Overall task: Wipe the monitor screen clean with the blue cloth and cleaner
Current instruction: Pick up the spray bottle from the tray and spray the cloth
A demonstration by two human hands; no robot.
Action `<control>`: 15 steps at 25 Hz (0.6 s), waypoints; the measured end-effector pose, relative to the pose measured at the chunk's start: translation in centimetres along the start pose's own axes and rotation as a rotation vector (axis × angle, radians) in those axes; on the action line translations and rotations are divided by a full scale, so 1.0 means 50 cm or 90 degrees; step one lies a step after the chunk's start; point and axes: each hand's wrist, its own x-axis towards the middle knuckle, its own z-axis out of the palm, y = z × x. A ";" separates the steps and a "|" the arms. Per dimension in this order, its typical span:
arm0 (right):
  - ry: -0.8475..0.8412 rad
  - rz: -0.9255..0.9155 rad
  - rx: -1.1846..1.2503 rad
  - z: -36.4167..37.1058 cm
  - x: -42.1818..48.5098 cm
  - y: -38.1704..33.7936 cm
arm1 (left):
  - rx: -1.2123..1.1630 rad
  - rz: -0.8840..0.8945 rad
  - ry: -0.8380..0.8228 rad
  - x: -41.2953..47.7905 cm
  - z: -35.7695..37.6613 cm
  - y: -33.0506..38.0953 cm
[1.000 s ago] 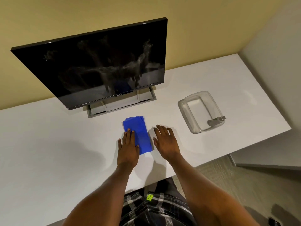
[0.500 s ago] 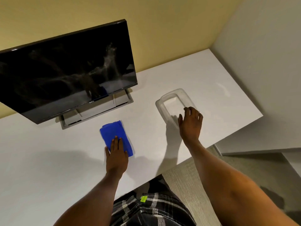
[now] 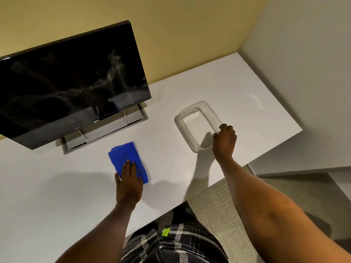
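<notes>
One monitor (image 3: 72,82) is seen at the left of the table (image 3: 47,196), standing toward the back edge, its dark screen marked with pale smears. In front of its stand, toward the front edge, one folded blue cloth (image 3: 126,160) lies flat on the table, and the left hand (image 3: 129,184) is laid on its near end with the fingers spread flat, pressing it down rather than gripping it. Further right, near the front right corner, one clear plastic tray (image 3: 191,147) is seen, and the right hand (image 3: 224,140) is curled at its near right corner; the fingers appear closed there, but what they enclose is hidden by the hand itself, so it cannot be told whether the cleaner is held. No cleaner bottle is visible. The step in hand is judged to be the fetching of the cleaner from the tray. It would be done well if the bottle were lifted straight up so that the light tray is not dragged, while the cloth is kept pinned and then gathered up for wiping.
</notes>
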 end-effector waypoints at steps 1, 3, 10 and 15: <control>-0.009 -0.004 0.035 0.002 0.001 0.000 | 0.000 -0.003 -0.001 0.001 0.000 0.001; -0.024 -0.008 0.080 0.006 0.003 0.000 | 0.001 -0.014 -0.002 0.003 0.001 0.003; -0.079 -0.026 0.078 0.010 0.014 -0.008 | 0.005 -0.018 -0.003 0.003 0.003 0.003; 0.012 -0.095 0.151 -0.018 0.009 -0.053 | 0.012 -0.015 -0.022 0.006 0.001 -0.002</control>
